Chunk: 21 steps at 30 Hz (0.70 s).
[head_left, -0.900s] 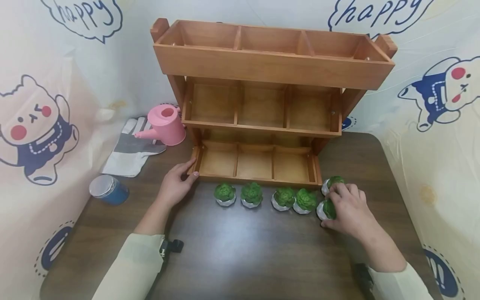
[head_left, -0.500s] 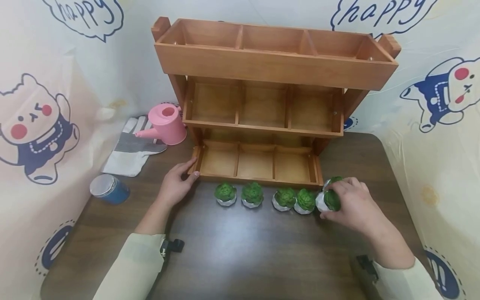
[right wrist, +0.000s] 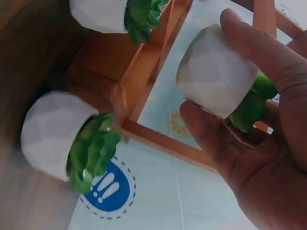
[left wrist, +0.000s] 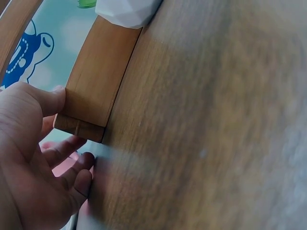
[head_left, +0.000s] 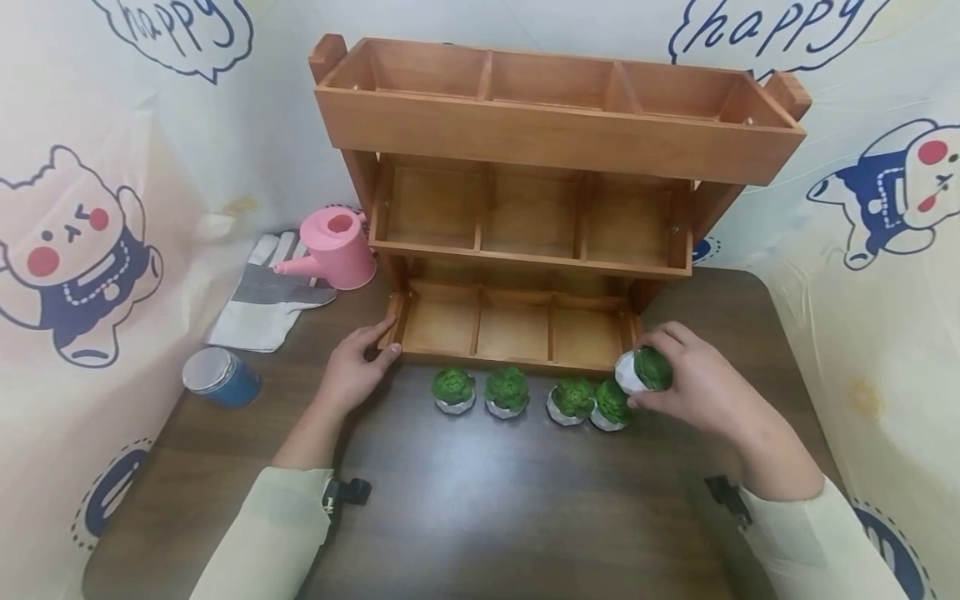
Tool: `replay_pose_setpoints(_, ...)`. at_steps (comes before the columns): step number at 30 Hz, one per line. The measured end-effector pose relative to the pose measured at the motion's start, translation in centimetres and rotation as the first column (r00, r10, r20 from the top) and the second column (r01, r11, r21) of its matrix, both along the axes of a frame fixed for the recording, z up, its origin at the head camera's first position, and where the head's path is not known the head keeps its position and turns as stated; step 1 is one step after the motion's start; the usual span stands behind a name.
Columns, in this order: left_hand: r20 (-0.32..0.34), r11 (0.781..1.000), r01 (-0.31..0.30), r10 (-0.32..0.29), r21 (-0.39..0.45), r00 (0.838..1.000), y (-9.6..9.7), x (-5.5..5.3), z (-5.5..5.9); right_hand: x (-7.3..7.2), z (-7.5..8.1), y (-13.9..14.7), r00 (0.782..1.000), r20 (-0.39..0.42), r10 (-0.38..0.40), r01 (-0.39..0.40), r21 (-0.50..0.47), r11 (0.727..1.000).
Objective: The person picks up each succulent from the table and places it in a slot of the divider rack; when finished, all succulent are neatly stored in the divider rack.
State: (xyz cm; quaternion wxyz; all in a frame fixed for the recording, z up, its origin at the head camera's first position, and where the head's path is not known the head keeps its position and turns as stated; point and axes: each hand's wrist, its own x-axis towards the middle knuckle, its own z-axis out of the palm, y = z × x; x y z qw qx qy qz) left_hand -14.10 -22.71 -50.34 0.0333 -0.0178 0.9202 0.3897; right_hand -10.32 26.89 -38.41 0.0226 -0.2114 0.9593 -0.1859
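My left hand (head_left: 351, 371) holds the left end of the bottom tray of a three-tier wooden plant stand (head_left: 555, 129). In the left wrist view, the thumb lies on the tray's front board (left wrist: 103, 72) and fingers reach round its end. My right hand (head_left: 701, 379) pinches a small potted succulent (head_left: 643, 370), raised at the tray's right front corner. Its white faceted pot (right wrist: 216, 72) sits between thumb and fingers, tilted, leaves toward the palm. Several like succulents (head_left: 507, 390) stand in front of the tray. Another succulent (right wrist: 62, 136), hidden behind my hand from above, shows in the right wrist view.
Left of the stand are a pink watering can (head_left: 337, 250), a grey-and-white glove (head_left: 262, 304) and a blue jar (head_left: 222, 379) with a silvery lid. The dark table (head_left: 480, 517) reaches toward me. Printed cloth (head_left: 847, 350) hangs around it.
My right hand has lifted one succulent off the table and carried it slightly left and toward the tray. The left hand keeps its hold on the tray's end.
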Motion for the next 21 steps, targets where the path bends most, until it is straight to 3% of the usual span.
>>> replay_pose_setpoints(15,-0.006,1.0,-0.004,0.004,0.014,1.0,-0.1,0.1,0.1,-3.9,-0.5,-2.9,0.995,0.047,0.086,-0.084,-0.048,0.995)
replay_pose_setpoints(21,-0.003,1.0,-0.004,0.004,0.022,1.0,-0.1,0.1,0.0,-5.6,-0.7,-3.7,0.985,0.102,0.142,-0.138,-0.047,0.989)
